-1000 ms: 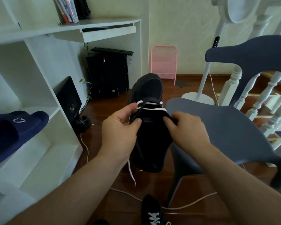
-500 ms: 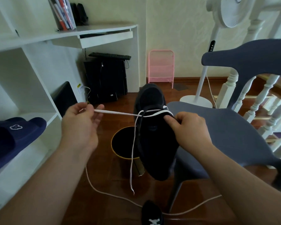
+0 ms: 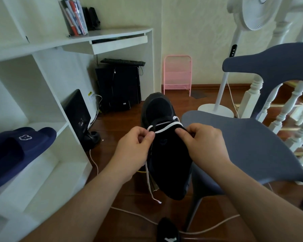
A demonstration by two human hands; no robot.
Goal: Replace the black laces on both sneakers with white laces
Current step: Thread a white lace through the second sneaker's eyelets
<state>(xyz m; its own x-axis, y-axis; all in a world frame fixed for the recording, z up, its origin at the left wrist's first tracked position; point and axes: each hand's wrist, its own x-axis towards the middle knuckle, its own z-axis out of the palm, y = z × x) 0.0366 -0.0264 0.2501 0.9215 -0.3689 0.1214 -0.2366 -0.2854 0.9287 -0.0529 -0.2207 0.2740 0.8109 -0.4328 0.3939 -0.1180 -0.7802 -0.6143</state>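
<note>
A black sneaker [image 3: 162,151] is held up in front of me, toe pointing away, beside the seat of the grey chair. A white lace [image 3: 166,127] crosses its lowest eyelets, and one end hangs down on the left to about [image 3: 150,186]. My left hand [image 3: 135,151] pinches the lace at the shoe's left eyelet row. My right hand [image 3: 203,142] grips the shoe's right edge by the tongue, fingers curled on it. A second black sneaker [image 3: 168,232] with white lacing pokes in at the bottom edge.
A grey chair [image 3: 252,144] stands to the right. A white shelf unit [image 3: 42,137] on the left holds navy slippers [image 3: 19,151]. A fan stand [image 3: 217,109], stair balusters, a pink rack [image 3: 177,74], a computer tower under the desk and a white cable [image 3: 208,227] on the wooden floor are around.
My left hand, which had pulled the lace out to the left, has come back to the shoe's left eyelets. The lace is now slack and hanging. The right hand stayed on the shoe.
</note>
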